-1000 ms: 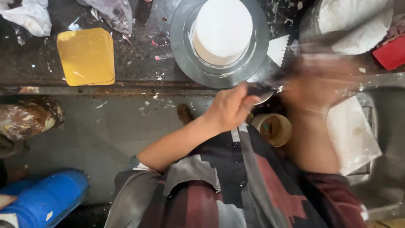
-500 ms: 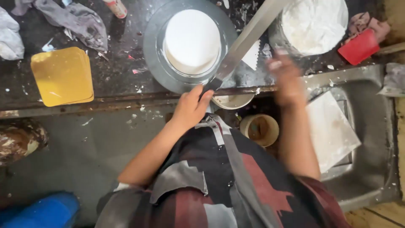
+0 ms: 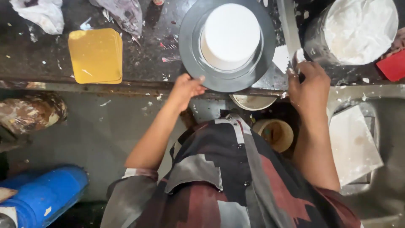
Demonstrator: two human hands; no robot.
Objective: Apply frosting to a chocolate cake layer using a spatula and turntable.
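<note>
fingers of the left hand pinch the near rim of the dark round turntable, which sits at the front edge of the black counter with a white iced cake centred on it. right hand is closed around the handle of a long metal spatula, blade pointing away beside the turntable, near a steel bowl of white cream. yellow square boards lie well to the left.
</note>
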